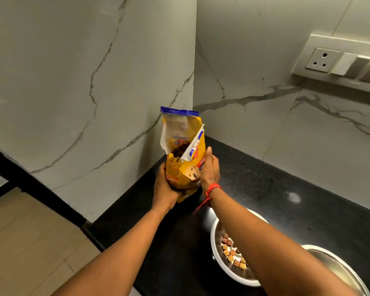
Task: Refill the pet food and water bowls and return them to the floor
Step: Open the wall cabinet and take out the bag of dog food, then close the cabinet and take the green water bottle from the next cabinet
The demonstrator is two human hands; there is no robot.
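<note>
A yellow pet food bag (181, 169) with a torn-open top stands upright near the back corner of the black counter (276, 189); brown kibble shows inside. My left hand (165, 186) grips its lower left side and my right hand (209, 167) presses flat against its right side. A steel bowl (220, 251) with several pieces of kibble sits on the counter below my right forearm, which hides part of it. A second steel bowl (338, 265) sits to its right at the frame's lower edge, partly covered by the same arm.
Marble-look walls meet in a corner behind the bag. A socket and switch panel (338, 60) is on the right wall. The counter's left edge drops to a light wood floor (30, 242).
</note>
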